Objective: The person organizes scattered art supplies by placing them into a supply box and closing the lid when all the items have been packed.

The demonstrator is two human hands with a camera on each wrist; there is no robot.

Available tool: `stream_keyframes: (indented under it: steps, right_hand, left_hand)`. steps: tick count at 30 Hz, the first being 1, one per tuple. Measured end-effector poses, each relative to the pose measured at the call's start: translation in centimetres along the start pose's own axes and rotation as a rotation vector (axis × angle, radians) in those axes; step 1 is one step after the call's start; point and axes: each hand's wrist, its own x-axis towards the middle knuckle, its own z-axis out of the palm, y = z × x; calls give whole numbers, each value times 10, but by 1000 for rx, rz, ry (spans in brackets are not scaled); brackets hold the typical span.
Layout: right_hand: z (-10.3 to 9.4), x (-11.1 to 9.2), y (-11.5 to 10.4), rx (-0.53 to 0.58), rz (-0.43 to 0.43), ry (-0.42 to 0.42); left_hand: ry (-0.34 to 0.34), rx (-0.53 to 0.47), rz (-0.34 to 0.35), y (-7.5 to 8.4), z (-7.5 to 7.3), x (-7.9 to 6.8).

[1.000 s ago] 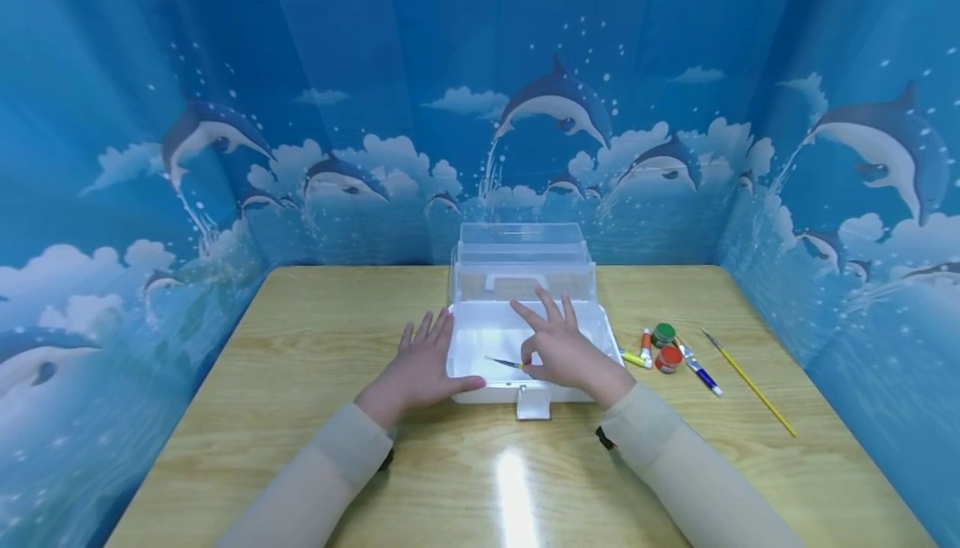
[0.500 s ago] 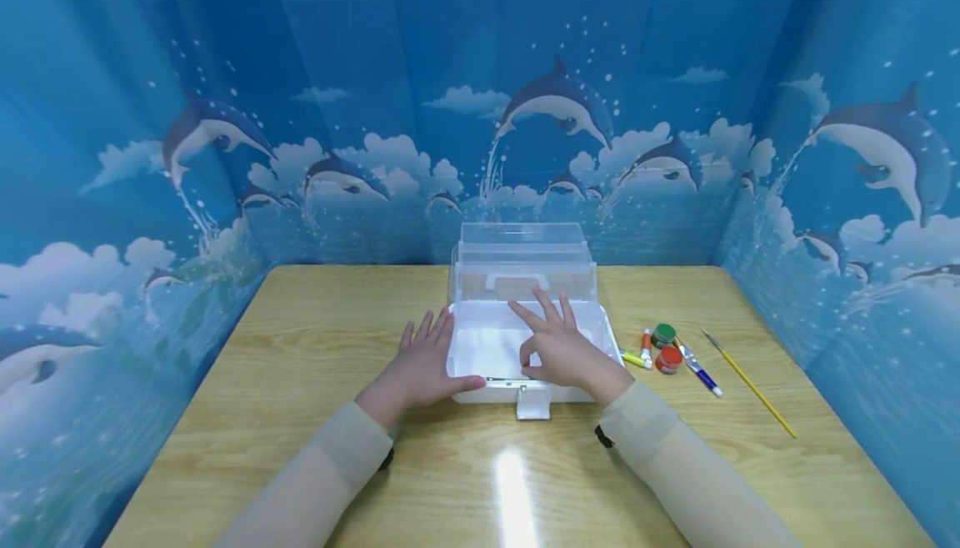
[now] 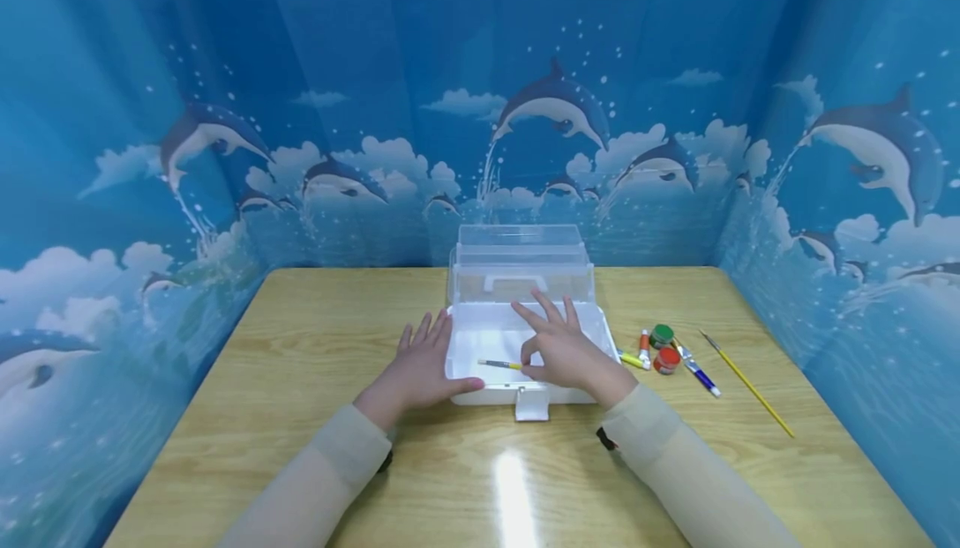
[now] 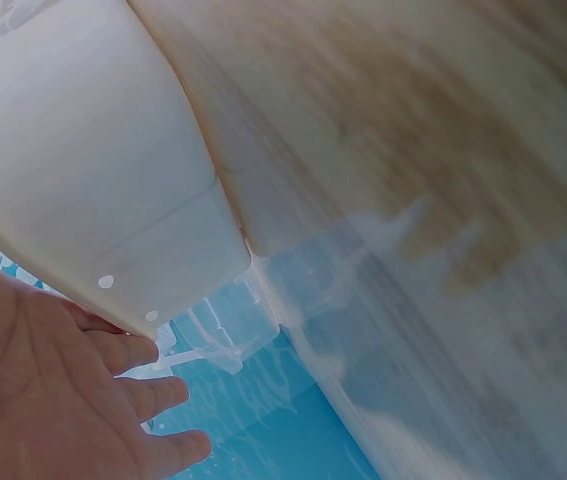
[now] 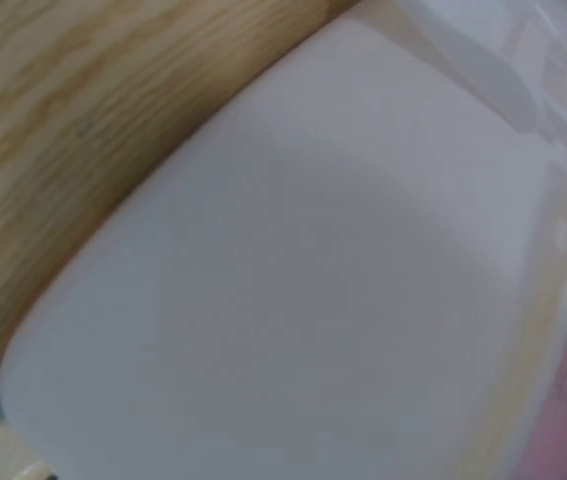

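In the head view a white plastic box [image 3: 480, 335] stands on the table with its clear lid [image 3: 525, 260] raised at the back. My left hand [image 3: 416, 369] lies along the box's left side with fingers straight and the thumb over the front corner. The left wrist view shows this hand [image 4: 63, 390] spread against the white wall [image 4: 93, 150]. Thumb and index finger of my right hand [image 3: 566, 356] pinch a yellow-handled paintbrush [image 3: 497, 363], bristles to the left, over the inside of the box. The right wrist view holds mostly the box's outer wall [image 5: 283, 240]; the brush is hidden there.
Right of the box lie a yellow tube [image 3: 633, 359], an orange-and-white tube [image 3: 644, 348], a green jar [image 3: 662, 335], a red jar [image 3: 667, 360], a blue brush-like tool [image 3: 699, 373] and a long yellow paintbrush [image 3: 746, 381]. A latch [image 3: 532, 404] hangs at the box's front.
The paintbrush's bristle end dipped to the front wall half a second ago and now is up again over the box floor. Both hands have stayed nearly in place.
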Motion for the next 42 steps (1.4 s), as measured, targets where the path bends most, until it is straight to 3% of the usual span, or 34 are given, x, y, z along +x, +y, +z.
stream_keyframes:
  steps: [9,21,42]
  right_hand:
    - [-12,-6,-3,-10,25,-7]
    - [-23,-17,-1,-54,16,95]
    - [-47,-39,10,-71,51,173]
  left_hand:
    - [0,-11,2,1,-2,-3]
    - [14,-9,17,1,-2,-1]
    - [-9,-8,3,1,-1,-2]
